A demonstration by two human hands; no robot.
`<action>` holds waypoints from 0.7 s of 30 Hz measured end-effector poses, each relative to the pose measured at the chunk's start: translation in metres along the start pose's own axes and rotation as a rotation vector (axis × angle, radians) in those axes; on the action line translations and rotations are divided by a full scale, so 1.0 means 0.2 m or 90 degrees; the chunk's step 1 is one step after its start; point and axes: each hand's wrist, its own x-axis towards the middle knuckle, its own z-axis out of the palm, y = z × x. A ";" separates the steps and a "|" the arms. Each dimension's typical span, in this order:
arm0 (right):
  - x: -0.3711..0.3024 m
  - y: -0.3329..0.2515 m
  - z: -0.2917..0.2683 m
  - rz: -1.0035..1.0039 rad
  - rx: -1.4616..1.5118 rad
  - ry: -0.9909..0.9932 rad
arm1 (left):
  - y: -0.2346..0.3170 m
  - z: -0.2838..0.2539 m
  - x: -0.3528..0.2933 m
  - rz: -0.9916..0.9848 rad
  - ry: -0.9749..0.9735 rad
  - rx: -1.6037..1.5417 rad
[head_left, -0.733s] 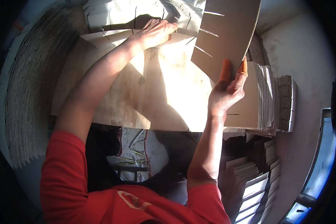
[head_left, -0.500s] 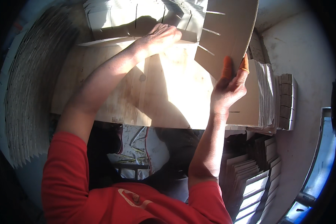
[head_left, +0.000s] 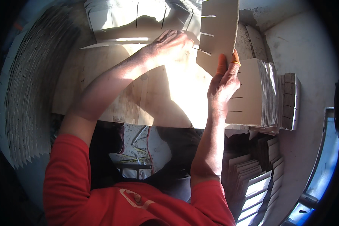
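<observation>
The right hand [head_left: 224, 84] has its grip closed on the near end of a slotted panel [head_left: 220, 30], at the far right of the tabletop [head_left: 132, 101]. The panel looks light, stiff, likely to crease at its left-edge slots; the plain right edge seems safer to hold. The left hand [head_left: 173, 46] meets a sheet [head_left: 115, 44]; its grip I cannot tell.
</observation>
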 end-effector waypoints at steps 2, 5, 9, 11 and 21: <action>-0.01 0.01 0.02 0.047 0.008 -0.039 | 0.06 -0.03 -0.03 0.036 0.040 -0.017; -0.02 -0.04 0.03 0.162 0.008 -0.102 | 0.13 -0.02 -0.08 0.118 0.085 0.025; 0.00 -0.02 0.02 0.208 0.078 -0.142 | 0.13 -0.06 -0.08 0.035 0.004 -0.117; -0.06 0.08 0.07 0.125 0.220 -0.054 | 0.11 -0.16 -0.02 -0.052 -0.086 -0.187; -0.05 -0.02 0.05 0.183 0.494 -0.024 | -0.44 -0.02 0.31 -0.172 0.075 0.313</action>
